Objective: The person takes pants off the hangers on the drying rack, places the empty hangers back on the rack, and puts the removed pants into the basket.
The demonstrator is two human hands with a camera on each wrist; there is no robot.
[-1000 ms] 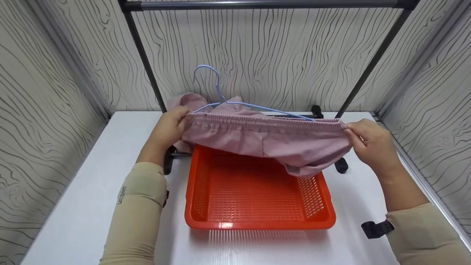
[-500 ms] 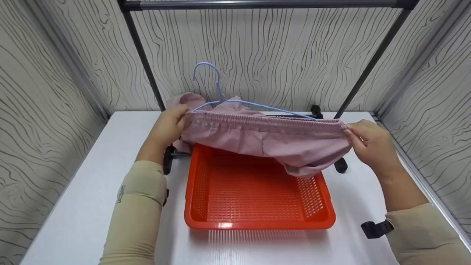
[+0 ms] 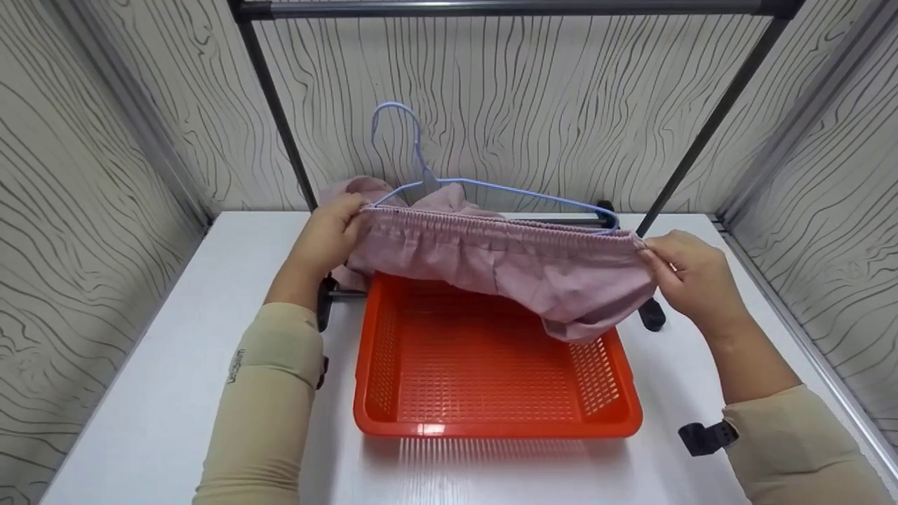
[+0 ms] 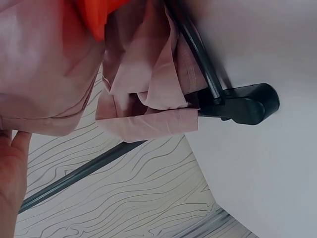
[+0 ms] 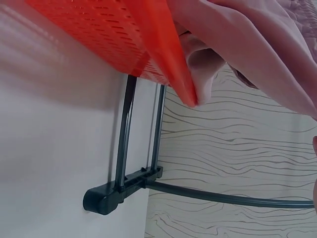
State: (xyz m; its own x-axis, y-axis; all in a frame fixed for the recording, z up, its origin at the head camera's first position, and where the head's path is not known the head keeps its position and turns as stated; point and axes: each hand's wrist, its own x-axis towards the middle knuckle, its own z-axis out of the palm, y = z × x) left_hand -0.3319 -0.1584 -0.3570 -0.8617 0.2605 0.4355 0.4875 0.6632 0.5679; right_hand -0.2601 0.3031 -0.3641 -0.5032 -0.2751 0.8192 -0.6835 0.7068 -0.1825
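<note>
Pink pants (image 3: 505, 263) with a gathered elastic waistband are held up by both hands over the back of a red basket (image 3: 491, 429). My left hand (image 3: 324, 235) grips the left end of the waistband. At the opposite end, my right hand (image 3: 691, 277) pinches the band between thumb and fingers. A light blue clothes hanger (image 3: 519, 189) rises from the waist opening with its hook upward. Its left end goes behind the band near my left fingers, and its right end curves down into the opening. Whether my left hand also touches the hanger is hidden.
A dark metal rack stands behind, with a crossbar (image 3: 505, 8) overhead and a black foot (image 4: 247, 104) by the pants' hanging cloth. The basket sits on a white table (image 3: 168, 337), and patterned walls (image 3: 519, 91) enclose three sides.
The hanger has risen, and its right end now shows above the waistband. My right hand has moved a little to the left, so the band is less stretched. The left hand rose slightly.
</note>
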